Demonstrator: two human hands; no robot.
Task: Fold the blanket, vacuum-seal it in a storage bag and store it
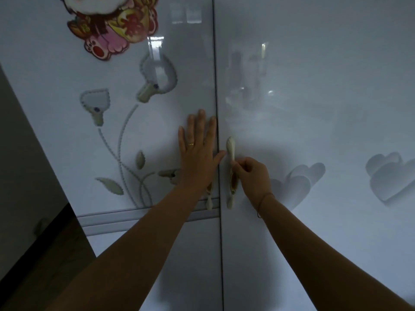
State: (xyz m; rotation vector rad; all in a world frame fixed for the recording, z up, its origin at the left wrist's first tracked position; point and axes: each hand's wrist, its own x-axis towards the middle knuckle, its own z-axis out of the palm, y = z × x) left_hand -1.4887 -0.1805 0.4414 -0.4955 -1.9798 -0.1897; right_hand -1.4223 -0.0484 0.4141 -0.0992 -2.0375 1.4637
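A person's left hand (pixel 197 151) lies flat and open against a glossy white wardrobe door, fingers spread and pointing up, a gold ring (pixel 191 144) on one finger, the thumb reaching to the dark seam (pixel 218 86) where the two doors meet. Just across that seam the right hand (pixel 252 173) is curled closed around the middle of a pale, elongated door handle (pixel 231 151), the fingers wrapped over it while its upper tip stands clear above the knuckles and its lower end shows below the wrist. A thin cord bracelet (pixel 265 198) circles the right wrist. A second, matching handle (pixel 209 198) on the left door (pixel 67 70) is mostly hidden behind the left wrist, only its lower end visible. Both bare forearms reach up from the bottom of the frame. The left door carries a raised flower-and-stem design (pixel 125 131) and, near the top, a colourful cartoon sticker (pixel 112 25); the right door (pixel 314 75) shows pale heart shapes (pixel 298 182) and faint reflections. The doors stand shut, edge to edge. The blanket and its storage bag are nowhere in view. A dark wall and floor edge (pixel 33 209) fill the lower left.
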